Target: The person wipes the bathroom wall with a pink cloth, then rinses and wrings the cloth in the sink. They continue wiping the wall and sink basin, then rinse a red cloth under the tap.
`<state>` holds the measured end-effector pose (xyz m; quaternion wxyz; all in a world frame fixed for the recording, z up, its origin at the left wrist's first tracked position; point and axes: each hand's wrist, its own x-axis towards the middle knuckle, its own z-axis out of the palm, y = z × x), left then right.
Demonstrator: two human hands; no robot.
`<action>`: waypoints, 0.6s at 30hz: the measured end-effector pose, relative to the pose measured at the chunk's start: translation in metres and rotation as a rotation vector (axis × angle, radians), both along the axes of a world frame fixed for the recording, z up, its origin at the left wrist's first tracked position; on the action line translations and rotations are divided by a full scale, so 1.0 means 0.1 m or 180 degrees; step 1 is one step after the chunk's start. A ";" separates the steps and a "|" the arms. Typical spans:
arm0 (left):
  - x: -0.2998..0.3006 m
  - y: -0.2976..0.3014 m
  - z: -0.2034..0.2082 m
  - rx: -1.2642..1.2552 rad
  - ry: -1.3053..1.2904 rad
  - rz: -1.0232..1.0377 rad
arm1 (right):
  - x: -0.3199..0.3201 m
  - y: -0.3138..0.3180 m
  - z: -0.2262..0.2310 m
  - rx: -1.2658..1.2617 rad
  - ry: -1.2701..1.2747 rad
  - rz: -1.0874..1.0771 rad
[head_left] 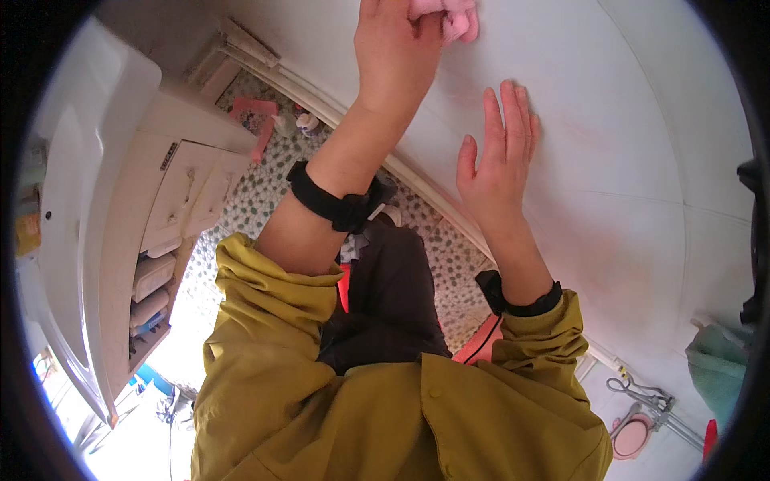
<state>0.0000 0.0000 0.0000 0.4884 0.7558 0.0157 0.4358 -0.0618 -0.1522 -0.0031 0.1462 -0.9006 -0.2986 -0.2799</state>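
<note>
My left hand [395, 60] is at the top of the view, its fingers closed on a pink cloth [457, 18]. The cloth is bunched against a smooth white wall panel [609, 120], and part of it runs out of the picture. Lower and to the right, my right hand [499, 164] rests against the same panel with its fingers stretched out, holding nothing. Black straps circle both of my forearms below rolled-up mustard sleeves.
A white washbasin [68, 216] on a cabinet [188, 180] with open shelves stands at the left. Bottles [306, 122] and a pink tray [258, 128] are on the pebble-patterned floor [281, 172]. A green towel [715, 369] and a round pink item [631, 438] hang by a metal rack at lower right.
</note>
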 end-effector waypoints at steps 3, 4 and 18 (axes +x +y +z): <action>-0.05 -0.18 0.00 -0.0073 0.0403 -0.0014 | -0.02 -0.13 0.03 -0.0001 0.0009 -0.0093; -0.13 -0.26 -0.12 0.0327 0.0293 -0.0040 | -0.07 -0.13 0.05 0.0033 -0.0014 -0.0117; -0.20 -0.38 0.79 -0.0346 0.0226 -0.0037 | -0.21 -0.35 0.07 0.0137 0.0017 -0.0234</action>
